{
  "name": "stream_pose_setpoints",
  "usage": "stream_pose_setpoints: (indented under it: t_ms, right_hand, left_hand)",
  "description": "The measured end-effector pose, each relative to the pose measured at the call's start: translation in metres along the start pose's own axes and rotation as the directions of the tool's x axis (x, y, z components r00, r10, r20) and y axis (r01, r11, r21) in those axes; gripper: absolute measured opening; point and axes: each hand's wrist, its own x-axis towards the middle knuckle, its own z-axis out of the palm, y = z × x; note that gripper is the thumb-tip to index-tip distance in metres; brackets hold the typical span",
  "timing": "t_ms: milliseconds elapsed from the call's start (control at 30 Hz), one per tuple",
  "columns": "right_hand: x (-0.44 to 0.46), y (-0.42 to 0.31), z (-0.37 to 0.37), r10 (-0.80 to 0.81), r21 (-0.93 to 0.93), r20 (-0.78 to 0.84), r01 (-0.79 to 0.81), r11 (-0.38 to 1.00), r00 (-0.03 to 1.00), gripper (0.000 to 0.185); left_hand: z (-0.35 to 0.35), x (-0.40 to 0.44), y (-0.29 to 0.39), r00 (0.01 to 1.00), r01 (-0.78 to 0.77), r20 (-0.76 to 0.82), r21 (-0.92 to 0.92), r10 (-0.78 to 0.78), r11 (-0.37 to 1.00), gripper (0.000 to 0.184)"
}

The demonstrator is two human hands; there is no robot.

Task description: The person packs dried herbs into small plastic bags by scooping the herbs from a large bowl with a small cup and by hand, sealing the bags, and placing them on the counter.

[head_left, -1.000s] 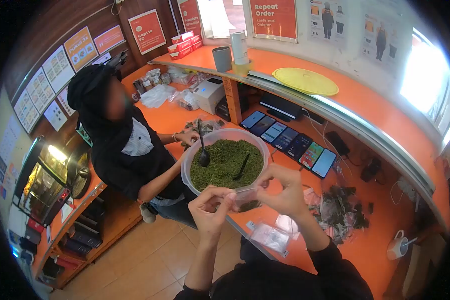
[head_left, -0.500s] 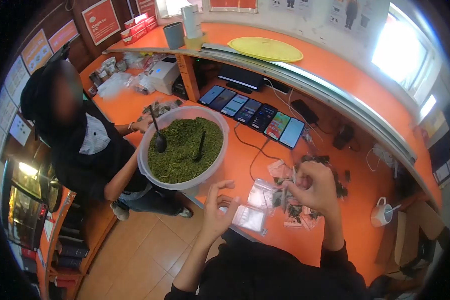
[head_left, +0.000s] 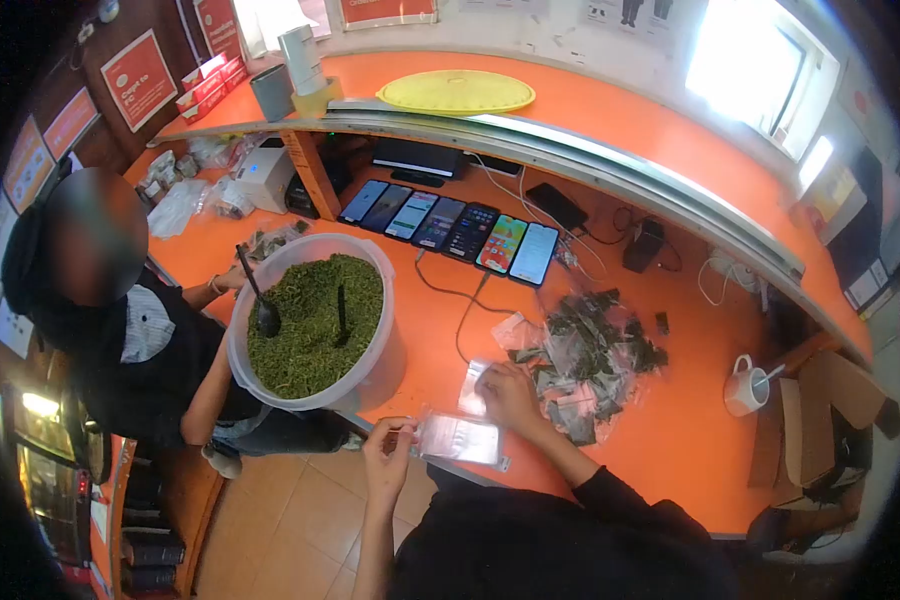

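Observation:
My left hand (head_left: pixel 390 450) is at the table's front edge, fingers curled together beside a stack of clear plastic bags (head_left: pixel 461 440); whether it grips one is too small to tell. My right hand (head_left: pixel 511 398) reaches down onto another clear bag (head_left: pixel 474 388), fingertips on it. Up and to the left of my hands stands a large translucent tub (head_left: pixel 375 370) of chopped green herbs (head_left: pixel 315 325), with a black spoon (head_left: pixel 267 315) and a second dark utensil stuck in it. A pile of small filled packets (head_left: pixel 590 360) lies right of my right hand.
A co-worker (head_left: pixel 110 310) stands at the left behind the tub. Several phones (head_left: pixel 450 230) lie in a row under the shelf, with cables trailing. A yellow lid (head_left: pixel 457 92) rests on the shelf. At the right are a white mug (head_left: pixel 745 388) and a cardboard box (head_left: pixel 815 420).
The small bag between my hands is gone from them. My right hand went right to the packet pile, then came back left onto the clear bags; my left hand lowered. The view shifted right.

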Motion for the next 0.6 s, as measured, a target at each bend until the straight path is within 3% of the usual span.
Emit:
stream_pose_setpoints:
  t_ms: [33, 100, 133, 167, 200, 233, 300, 333, 433, 500, 533, 600]
  right_hand:
    - [0.000, 0.001, 0.003, 0.003, -0.002, -0.002, -0.003, 1.000, 1.000, 0.006]
    - [0.004, 0.002, 0.010, 0.209, 0.425, -0.193, -0.110, 0.899, 0.959, 0.009]
    - [0.009, -0.013, 0.001, 0.207, 0.425, -0.193, -0.109, 0.899, 0.959, 0.009]
    - [0.010, -0.027, -0.010, 0.012, 0.320, -0.220, 0.060, 0.946, 0.975, 0.010]
    - [0.012, -0.044, -0.020, -0.183, 0.210, -0.227, 0.231, 0.950, 0.957, 0.011]
    - [0.011, -0.055, -0.021, -0.181, 0.210, -0.229, 0.230, 0.950, 0.956, 0.011]
    - [0.008, -0.075, -0.020, -0.419, 0.167, -0.081, 0.426, 0.889, 0.905, 0.014]
    - [0.009, -0.084, -0.022, -0.423, 0.165, -0.085, 0.431, 0.887, 0.902, 0.014]
    - [0.013, -0.095, -0.026, -0.378, 0.259, -0.155, 0.407, 0.876, 0.913, 0.015]
    - [0.014, -0.090, -0.027, -0.119, 0.543, 0.064, 0.065, 0.837, 0.991, 0.018]
    - [0.015, -0.089, -0.029, -0.043, 0.571, 0.150, -0.051, 0.819, 0.988, 0.024]
    - [0.015, -0.085, -0.033, -0.067, 0.555, 0.225, -0.071, 0.829, 0.972, 0.023]
  left_hand:
    - [0.001, 0.001, -0.001, 1.000, 0.024, 0.008, 0.003, -0.024, 1.000, 0.016]
    - [0.006, 0.005, 0.005, 0.994, 0.109, 0.039, -0.092, -0.106, 0.990, 0.019]
    - [0.011, 0.008, 0.009, 0.980, 0.196, 0.075, -0.183, -0.185, 0.963, 0.022]
    - [0.017, 0.011, 0.012, 0.980, 0.194, 0.074, -0.184, -0.183, 0.964, 0.022]
    - [0.025, 0.014, 0.014, 0.965, 0.260, 0.068, -0.362, -0.253, 0.895, 0.024]
    - [0.030, 0.016, 0.014, 0.944, 0.313, 0.077, -0.526, -0.321, 0.791, 0.026]
    - [0.036, 0.018, 0.011, 0.973, 0.221, 0.035, -0.428, -0.228, 0.876, 0.027]
    - [0.038, 0.022, 0.008, 0.992, 0.121, 0.001, -0.324, -0.127, 0.938, 0.027]
    - [0.027, 0.022, -0.003, 1.000, -0.026, -0.017, -0.215, 0.023, 0.976, 0.025]
    - [0.022, 0.018, 0.005, 0.999, -0.042, 0.021, -0.123, 0.045, 0.992, 0.021]
    - [0.020, 0.016, 0.012, 0.996, -0.060, 0.060, -0.031, 0.062, 0.998, 0.020]
    - [0.017, 0.012, 0.017, 0.994, -0.084, 0.075, 0.017, 0.083, 0.996, 0.018]
